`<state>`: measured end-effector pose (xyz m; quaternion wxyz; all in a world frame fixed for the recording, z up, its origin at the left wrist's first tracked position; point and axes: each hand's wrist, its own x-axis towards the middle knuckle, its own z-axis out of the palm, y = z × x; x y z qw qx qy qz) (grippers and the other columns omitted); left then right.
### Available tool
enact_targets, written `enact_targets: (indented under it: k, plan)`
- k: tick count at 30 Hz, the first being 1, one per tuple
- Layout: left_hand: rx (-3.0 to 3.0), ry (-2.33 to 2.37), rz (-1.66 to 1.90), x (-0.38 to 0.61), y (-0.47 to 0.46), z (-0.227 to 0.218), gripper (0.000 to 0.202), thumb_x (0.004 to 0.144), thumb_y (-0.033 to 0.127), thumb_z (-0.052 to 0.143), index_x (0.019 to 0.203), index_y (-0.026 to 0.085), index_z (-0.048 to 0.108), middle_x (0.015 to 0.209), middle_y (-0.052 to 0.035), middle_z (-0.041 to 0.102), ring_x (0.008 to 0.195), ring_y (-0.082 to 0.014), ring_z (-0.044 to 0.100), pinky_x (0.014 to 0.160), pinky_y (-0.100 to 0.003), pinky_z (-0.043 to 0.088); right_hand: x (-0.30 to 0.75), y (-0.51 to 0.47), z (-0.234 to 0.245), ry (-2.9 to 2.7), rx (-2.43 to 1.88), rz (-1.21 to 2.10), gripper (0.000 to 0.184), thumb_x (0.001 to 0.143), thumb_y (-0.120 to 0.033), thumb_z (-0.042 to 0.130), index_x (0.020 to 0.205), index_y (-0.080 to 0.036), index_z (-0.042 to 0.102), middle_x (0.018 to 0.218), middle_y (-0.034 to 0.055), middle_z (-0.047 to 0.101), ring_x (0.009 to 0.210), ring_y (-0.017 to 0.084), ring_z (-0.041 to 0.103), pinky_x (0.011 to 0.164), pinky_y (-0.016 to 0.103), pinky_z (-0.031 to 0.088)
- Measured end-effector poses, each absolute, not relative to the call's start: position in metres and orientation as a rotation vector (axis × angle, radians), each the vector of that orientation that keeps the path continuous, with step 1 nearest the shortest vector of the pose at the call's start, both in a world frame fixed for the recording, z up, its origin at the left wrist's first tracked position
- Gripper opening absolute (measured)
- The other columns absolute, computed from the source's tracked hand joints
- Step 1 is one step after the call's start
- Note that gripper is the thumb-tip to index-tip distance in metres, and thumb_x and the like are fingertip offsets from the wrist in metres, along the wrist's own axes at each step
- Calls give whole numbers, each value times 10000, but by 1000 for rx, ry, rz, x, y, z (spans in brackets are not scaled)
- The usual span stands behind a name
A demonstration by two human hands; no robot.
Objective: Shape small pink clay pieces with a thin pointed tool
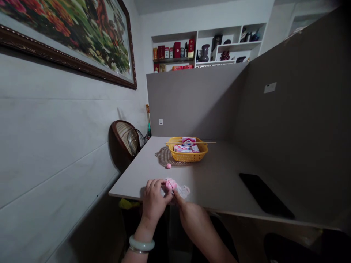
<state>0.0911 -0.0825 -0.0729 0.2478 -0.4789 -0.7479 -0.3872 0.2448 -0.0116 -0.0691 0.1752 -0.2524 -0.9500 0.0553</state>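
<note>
Both my hands are at the near edge of a pale grey table (pixel 219 182), pinching a small pink sweet (pixel 171 185) with a crinkled clear wrapper (pixel 182 190) on its right side. My left hand (pixel 154 201) grips it from the left, and my right hand (pixel 192 219) reaches in with finger and thumb. A pale green jade bangle (pixel 142 243) circles my left wrist. A little beyond my fingers, a small pink ball (pixel 168 166) lies on the table, apart from both hands.
A yellow plastic basket (pixel 187 157) holds pink-and-white packets, with a thin wooden skewer (pixel 208 142) lying across it, on a round woven mat (pixel 164 157). A black phone (pixel 263 195) lies at right. Grey partitions stand behind and right; a wall is left.
</note>
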Motion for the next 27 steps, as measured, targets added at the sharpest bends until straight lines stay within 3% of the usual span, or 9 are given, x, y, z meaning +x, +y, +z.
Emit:
enact_targets:
  k: [8, 21, 24, 27]
  plan:
    - [-1317, -2013, -1086, 94, -84, -70, 88, 797, 214, 655, 884, 202, 647, 875, -44, 706, 873, -243, 613, 776, -365, 499, 286, -31, -65, -2774, -808, 167, 309, 970, -367, 606, 1250, -235, 611, 1294, 81, 602, 1051, 230, 628, 872, 425, 541]
    - [-1343, -2035, -1098, 91, -84, -73, 118, 806, 212, 672, 919, 200, 641, 912, -44, 701, 915, -244, 608, 813, -372, 502, 265, -31, -57, -2794, -826, 203, 353, 957, -370, 628, 1268, -207, 590, 1289, 90, 598, 1042, 233, 633, 861, 446, 547]
    - [-1344, -2011, -1094, 92, -84, -71, 84, 813, 208, 657, 896, 203, 642, 884, -43, 700, 891, -244, 609, 800, -370, 500, 282, -35, -62, -2842, -844, 231, 336, 978, -283, 585, 1311, -242, 584, 1131, 69, 687, 881, 189, 685, 767, 343, 561]
    - [-1339, -2007, -1084, 95, -84, -69, 100, 798, 207, 669, 895, 199, 644, 886, -48, 701, 888, -249, 608, 793, -373, 503, 288, -34, -56, -2882, -863, 261, 552, 966, -93, 432, 1495, -248, 451, 864, 52, 759, 713, 181, 723, 638, 247, 524]
